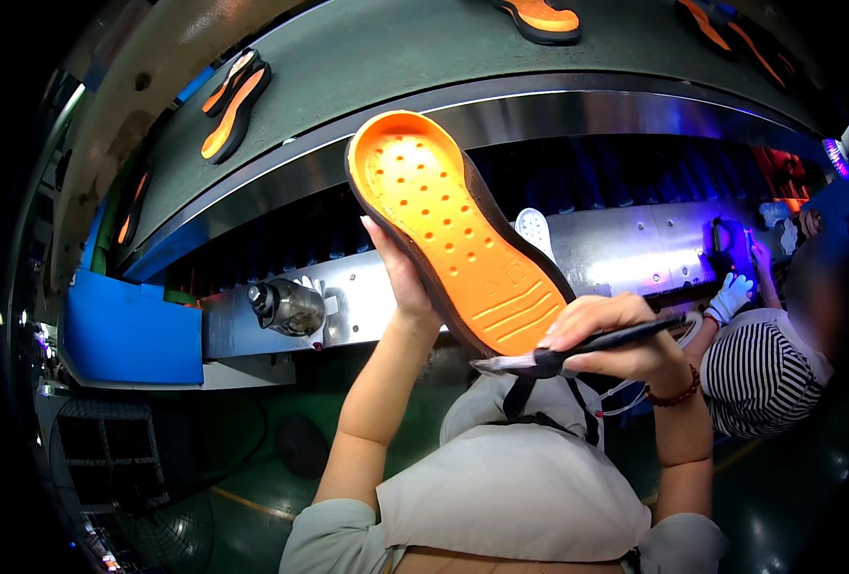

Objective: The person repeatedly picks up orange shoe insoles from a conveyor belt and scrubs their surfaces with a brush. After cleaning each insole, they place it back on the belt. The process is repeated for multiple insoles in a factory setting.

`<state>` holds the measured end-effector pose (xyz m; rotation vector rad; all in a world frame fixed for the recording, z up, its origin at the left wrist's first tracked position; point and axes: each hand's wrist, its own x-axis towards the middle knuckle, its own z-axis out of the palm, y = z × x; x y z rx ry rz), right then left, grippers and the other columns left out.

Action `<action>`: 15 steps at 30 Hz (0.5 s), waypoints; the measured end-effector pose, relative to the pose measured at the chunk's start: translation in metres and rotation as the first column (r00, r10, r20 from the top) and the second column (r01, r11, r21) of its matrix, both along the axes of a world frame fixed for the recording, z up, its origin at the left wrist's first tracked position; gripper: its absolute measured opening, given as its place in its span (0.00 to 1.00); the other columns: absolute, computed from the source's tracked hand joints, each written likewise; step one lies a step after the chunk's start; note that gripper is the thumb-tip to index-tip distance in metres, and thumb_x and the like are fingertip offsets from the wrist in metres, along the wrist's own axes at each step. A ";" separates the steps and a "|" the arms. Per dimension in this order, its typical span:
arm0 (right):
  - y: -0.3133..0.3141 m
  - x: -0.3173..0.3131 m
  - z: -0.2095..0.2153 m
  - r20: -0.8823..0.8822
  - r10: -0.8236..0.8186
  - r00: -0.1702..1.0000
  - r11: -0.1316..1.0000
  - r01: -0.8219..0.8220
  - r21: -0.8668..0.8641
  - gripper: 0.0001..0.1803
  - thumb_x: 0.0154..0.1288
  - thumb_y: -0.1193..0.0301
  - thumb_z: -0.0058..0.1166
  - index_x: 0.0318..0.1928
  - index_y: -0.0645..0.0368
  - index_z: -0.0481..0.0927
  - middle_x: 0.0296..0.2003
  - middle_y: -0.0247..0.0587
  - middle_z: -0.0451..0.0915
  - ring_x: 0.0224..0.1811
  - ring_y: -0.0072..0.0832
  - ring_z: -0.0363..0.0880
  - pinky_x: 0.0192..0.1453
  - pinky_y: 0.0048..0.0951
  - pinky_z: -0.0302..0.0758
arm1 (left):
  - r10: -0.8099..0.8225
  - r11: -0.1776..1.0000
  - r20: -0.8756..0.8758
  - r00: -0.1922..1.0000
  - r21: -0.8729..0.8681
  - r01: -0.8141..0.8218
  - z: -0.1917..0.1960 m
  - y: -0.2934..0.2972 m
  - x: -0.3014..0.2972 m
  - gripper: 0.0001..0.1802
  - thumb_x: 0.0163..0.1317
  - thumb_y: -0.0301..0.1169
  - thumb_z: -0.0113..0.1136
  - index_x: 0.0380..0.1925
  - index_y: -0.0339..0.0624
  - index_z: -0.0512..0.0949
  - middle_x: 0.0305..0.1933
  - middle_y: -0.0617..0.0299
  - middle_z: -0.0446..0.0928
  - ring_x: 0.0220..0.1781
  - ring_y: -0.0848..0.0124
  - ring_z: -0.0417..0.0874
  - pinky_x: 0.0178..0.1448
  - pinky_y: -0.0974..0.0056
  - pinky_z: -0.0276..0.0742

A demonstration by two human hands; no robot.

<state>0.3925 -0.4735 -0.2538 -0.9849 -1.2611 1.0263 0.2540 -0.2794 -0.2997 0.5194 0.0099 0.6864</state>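
An orange shoe sole (pixel 444 220) with a black rim is held up in front of me, tilted, its dimpled orange face toward me. My left hand (pixel 407 277) grips it by the left edge, the fingers partly hidden behind it. In my right hand (pixel 625 335) is a black-handled brush (pixel 606 341), held pinched between thumb and fingers. The pale bristles lie at the sole's near end, by its black rim; whether they touch it I cannot tell. My right wrist wears a dark red beaded bracelet (pixel 675 387).
Beyond the sole runs a green conveyor belt (pixel 367 67) carrying several orange and black soles (pixel 238 110). On the metal ledge (pixel 357 297) stands a dark-capped bottle (pixel 290 306). A white perforated piece (pixel 534 230) lies behind the sole. At right, a co-worker in a striped top (pixel 759 373) wears white gloves.
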 end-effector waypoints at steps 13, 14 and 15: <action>-0.026 0.014 -0.040 0.111 -0.253 0.961 0.959 0.264 -0.105 0.12 0.46 0.83 0.59 0.35 0.63 0.81 0.35 0.42 0.79 0.40 0.29 0.76 0.48 0.25 0.71 | 0.069 0.996 -0.063 0.996 0.058 -0.065 0.007 -0.001 0.005 0.37 0.59 0.62 0.31 0.58 0.45 0.60 0.59 0.61 0.65 0.58 0.66 0.69 0.60 0.62 0.66; -0.025 0.011 -0.044 0.173 -0.198 0.965 0.977 0.209 -0.046 0.13 0.45 0.82 0.60 0.35 0.62 0.81 0.35 0.41 0.79 0.42 0.28 0.74 0.48 0.26 0.71 | 0.016 0.998 0.011 1.000 0.056 -0.017 0.002 0.003 0.004 0.36 0.60 0.61 0.31 0.58 0.45 0.60 0.59 0.61 0.65 0.58 0.66 0.69 0.61 0.61 0.65; -0.028 0.007 -0.039 0.206 -0.140 0.968 0.985 0.157 -0.070 0.14 0.45 0.82 0.60 0.36 0.60 0.81 0.35 0.40 0.80 0.44 0.28 0.73 0.49 0.26 0.70 | -0.036 0.998 0.085 0.996 0.058 0.031 0.001 0.005 0.003 0.35 0.61 0.59 0.31 0.58 0.46 0.61 0.60 0.61 0.65 0.58 0.65 0.68 0.61 0.60 0.64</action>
